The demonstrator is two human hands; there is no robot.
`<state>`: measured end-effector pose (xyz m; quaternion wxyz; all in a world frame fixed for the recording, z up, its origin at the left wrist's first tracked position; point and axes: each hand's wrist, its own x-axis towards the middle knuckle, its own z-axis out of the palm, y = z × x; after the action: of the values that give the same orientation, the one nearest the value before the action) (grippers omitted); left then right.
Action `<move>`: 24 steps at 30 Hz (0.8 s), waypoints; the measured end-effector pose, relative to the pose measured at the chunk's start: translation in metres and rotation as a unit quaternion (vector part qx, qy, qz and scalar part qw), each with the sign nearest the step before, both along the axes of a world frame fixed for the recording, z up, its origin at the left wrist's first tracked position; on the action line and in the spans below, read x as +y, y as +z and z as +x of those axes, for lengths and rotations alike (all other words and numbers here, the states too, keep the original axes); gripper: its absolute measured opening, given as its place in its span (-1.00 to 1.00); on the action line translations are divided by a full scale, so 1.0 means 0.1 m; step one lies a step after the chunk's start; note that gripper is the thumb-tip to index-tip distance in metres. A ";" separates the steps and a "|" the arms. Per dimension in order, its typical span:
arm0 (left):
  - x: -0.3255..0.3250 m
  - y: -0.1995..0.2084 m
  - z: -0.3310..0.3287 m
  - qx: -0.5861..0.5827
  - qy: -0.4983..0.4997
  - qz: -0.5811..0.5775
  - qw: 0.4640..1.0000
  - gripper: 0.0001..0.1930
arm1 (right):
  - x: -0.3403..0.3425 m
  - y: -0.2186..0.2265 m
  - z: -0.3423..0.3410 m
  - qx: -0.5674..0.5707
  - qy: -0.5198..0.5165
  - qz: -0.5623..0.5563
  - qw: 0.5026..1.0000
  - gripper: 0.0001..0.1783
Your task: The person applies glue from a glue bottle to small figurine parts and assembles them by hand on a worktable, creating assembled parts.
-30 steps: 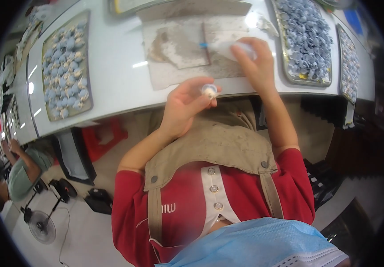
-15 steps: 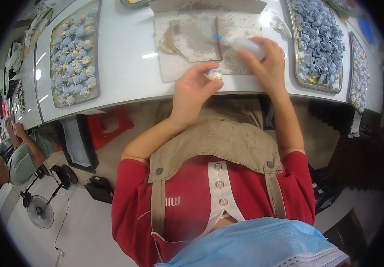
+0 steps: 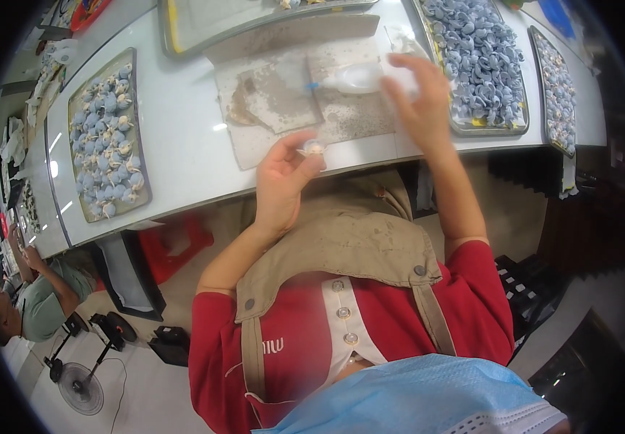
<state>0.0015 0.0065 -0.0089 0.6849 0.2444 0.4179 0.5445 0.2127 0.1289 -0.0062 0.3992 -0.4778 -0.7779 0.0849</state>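
Pinched in my left hand [image 3: 282, 177] is a small blue-grey and cream figurine head [image 3: 312, 147], held above the table's front edge. My right hand [image 3: 424, 101] is smeared by motion, with thumb and fingers spread apart. Just left of its fingers, a translucent white squeeze bottle [image 3: 358, 78] with a thin blue tip lies on the stained cardboard [image 3: 359, 119]. A whitish blur between the right fingers makes the bottle's rear end hard to see.
A tray of similar small heads [image 3: 139, 130] stands at left. On the right are a tray heaped with blue-grey curved pieces [image 3: 526, 119] and a narrower tray [image 3: 571, 145]. Another tray [image 3: 175, 36] sits behind the cardboard. A person [image 3: 45, 304] sits at far left.
My right hand has loosened from the bottle and drawn back to the right. My left hand still holds the figurine head. The whole view has shifted, bringing more of the back tray in.
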 end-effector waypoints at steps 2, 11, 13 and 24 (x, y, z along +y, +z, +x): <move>0.02 -0.03 0.02 -0.006 -0.006 -0.001 1.000 -0.65 | 0.16 -0.01 0.39 -0.073 -0.072 0.022 0.995 -0.80; 0.01 0.02 0.06 -0.017 -0.032 -0.007 0.999 -0.64 | 0.79 0.02 0.82 -0.357 -0.193 0.082 0.910 -0.90; 0.01 0.05 0.06 -0.012 -0.030 -0.008 0.999 -0.65 | 0.82 0.03 0.79 -0.354 -0.188 0.070 0.913 -0.90; 0.08 0.10 0.12 -0.023 -0.023 -0.001 0.999 -0.61 | -0.22 0.46 -0.05 0.039 0.085 -0.013 0.996 -0.79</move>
<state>0.0137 0.0144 0.0011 0.7065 0.2408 0.3971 0.5340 0.2076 0.1069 0.0397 0.4144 -0.4116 -0.7983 0.1468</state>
